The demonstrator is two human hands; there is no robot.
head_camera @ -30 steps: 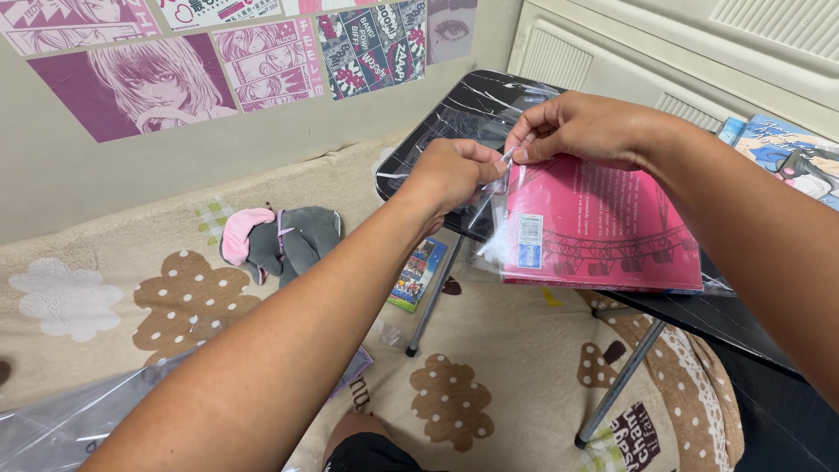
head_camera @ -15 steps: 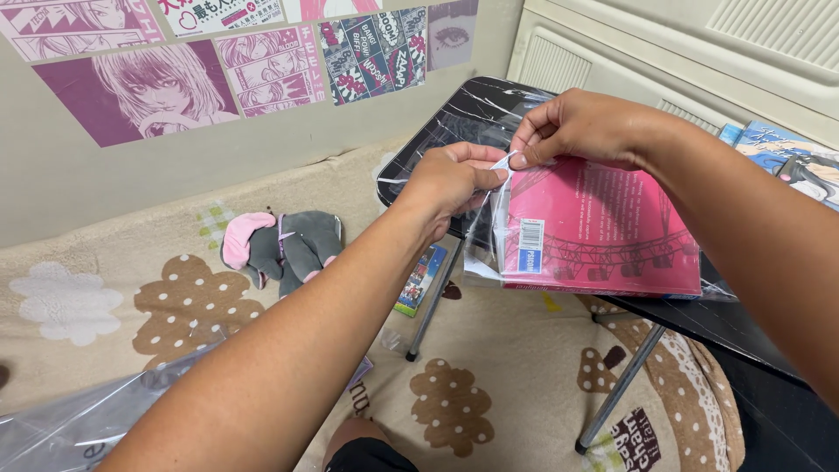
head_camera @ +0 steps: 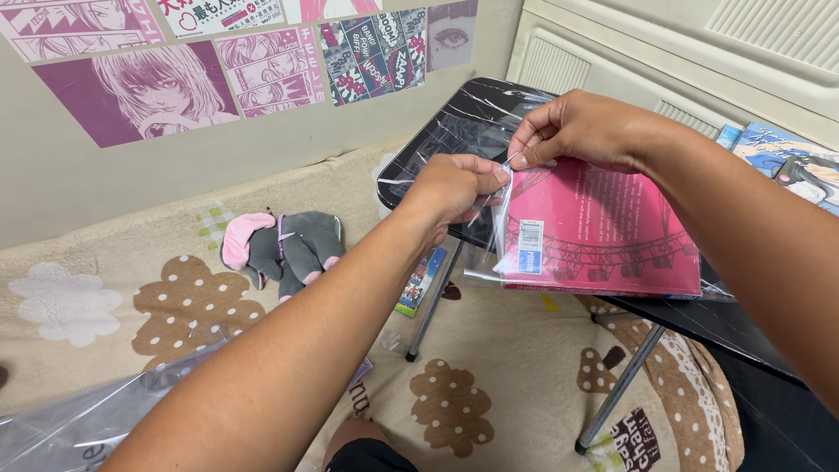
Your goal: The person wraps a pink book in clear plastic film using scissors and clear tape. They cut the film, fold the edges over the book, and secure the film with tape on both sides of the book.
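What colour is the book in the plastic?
The book is pink with darker line drawings, seen in the head view.

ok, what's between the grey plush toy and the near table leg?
In the head view a small colourful booklet lies flat on the patterned blanket between the grey plush toy and the table leg, close to the leg.

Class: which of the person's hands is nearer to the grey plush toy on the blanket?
Left. The left hand pinches the clear sleeve just right of the plush toy; the right hand is farther right, over the pink book.
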